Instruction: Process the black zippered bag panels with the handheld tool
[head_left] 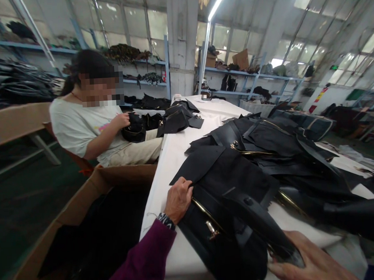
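Your right hand (311,263), lower right, is blurred and cut by the bottom edge; its grip on the black leather handbag (230,222) can't be read. The brown cardboard box (125,174), lower left, runs off-frame, its dark contents indistinct. Goods on the blue metal shelves (145,82), upper centre, are too small to identify.

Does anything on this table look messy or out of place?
Nothing looks spilled or damaged; the black pieces beyond the held bag just lie in a loose heap on the white table.
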`<state>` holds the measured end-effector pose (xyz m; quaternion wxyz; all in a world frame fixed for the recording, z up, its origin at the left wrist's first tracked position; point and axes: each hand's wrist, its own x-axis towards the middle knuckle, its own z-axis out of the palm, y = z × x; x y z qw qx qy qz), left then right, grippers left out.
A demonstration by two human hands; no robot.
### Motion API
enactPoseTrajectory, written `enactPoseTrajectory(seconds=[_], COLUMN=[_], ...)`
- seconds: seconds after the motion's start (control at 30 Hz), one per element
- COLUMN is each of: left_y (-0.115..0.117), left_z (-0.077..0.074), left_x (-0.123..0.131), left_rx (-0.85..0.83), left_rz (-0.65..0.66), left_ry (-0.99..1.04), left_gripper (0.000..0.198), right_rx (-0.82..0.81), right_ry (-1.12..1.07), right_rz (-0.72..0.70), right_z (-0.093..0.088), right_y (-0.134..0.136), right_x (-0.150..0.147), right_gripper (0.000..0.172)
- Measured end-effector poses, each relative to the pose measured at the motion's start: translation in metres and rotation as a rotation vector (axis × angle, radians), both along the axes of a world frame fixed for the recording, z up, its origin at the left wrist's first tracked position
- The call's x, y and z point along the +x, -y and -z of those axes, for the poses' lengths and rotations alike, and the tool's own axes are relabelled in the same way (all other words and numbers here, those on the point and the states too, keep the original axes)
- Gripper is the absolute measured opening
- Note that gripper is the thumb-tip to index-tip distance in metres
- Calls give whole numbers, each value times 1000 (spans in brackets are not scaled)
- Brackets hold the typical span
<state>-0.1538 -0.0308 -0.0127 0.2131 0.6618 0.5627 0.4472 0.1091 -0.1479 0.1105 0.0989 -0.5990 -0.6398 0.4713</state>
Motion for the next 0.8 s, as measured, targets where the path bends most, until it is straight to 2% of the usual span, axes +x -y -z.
enactPoseTrajectory(seconds=[0.17,0.3,0.4,0.53,0.67,0.8], left_y=[-6,-5,-1,3,6,9], left_z=[-1,-4,-5,-8,-13,-15], left_x=[-6,-7,-5,-2,-1,1], left_rx=[-157,-351,-416,-455,-507,-537], left_rz=[79,218,281,343,419,493], left_ry=[319,617,779,911,1054,1041], left_gripper=[19,33,34,32,31,31], right_rx=[-15,-37,-12,-12,-10,-11], right_ry=[5,9,-81,-194,-191,-275], right_rz=[-117,-114,-123,-141,-131,-155], right_z=[-4,-6,-3,8,15,16], right_y=[-10,-8,-7,-12,-19,-26], right_x=[-8,-12,-15,-18,-24,-31], right_gripper=[19,21,19,17,10,15])
